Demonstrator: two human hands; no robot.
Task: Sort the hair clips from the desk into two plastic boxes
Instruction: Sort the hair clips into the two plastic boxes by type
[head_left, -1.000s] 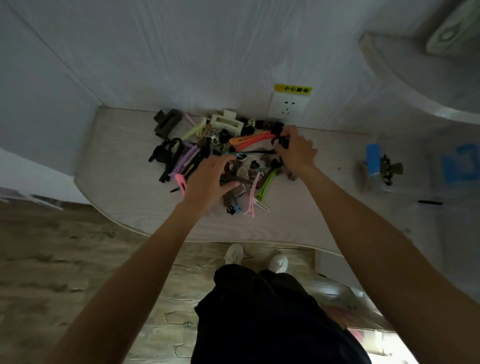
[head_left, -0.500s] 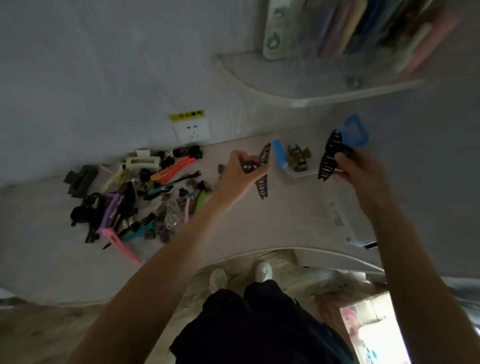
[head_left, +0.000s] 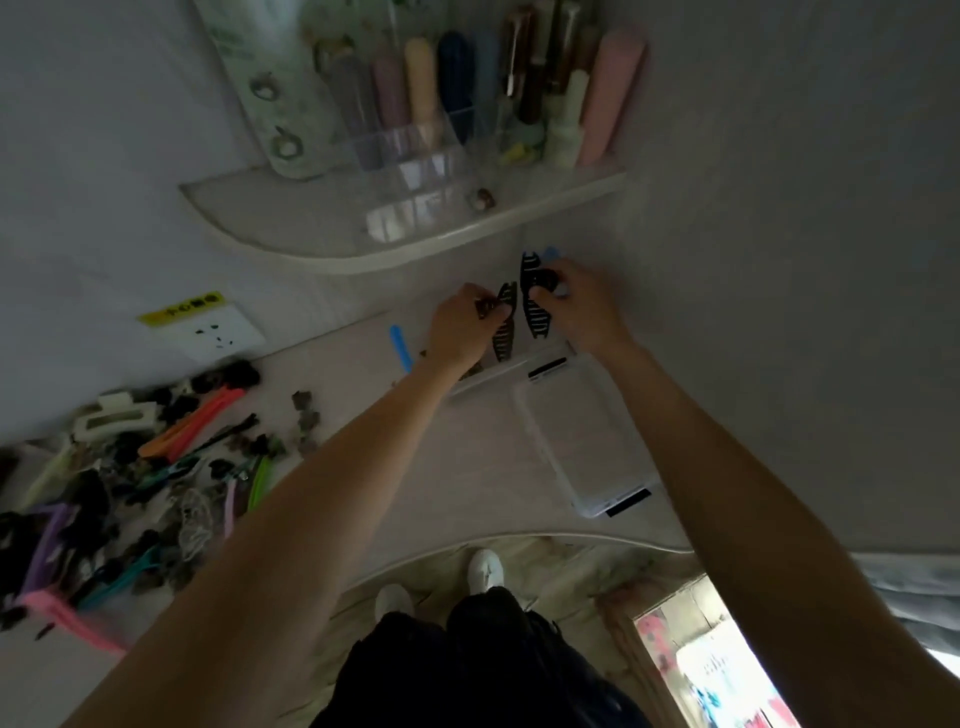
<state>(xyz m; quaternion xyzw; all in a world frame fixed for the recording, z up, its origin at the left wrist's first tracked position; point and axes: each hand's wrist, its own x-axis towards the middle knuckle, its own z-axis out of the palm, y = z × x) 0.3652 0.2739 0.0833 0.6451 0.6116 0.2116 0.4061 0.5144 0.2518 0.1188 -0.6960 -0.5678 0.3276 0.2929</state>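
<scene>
Desk: pale wood-grain top ran under both arms, its curved front edge nearest the person.
Clip pile: a heap of mixed hair clips still crowded the desk's left end, with orange, pink, green and cream ones among the black.
Plastic boxes: clear and hard to read in the gloom, at the back right of the desk against the wall; a clear lid lay flat just in front.
Right hand: pinched the hinge of a black claw clip, held over the boxes.
Left hand: pinched a second black claw clip, just beside the first.
Step, by my reading: both clips carried over, drop-off pending.
Next move: lower each into the matching box, let the fingers spread, then back to the pile.
</scene>
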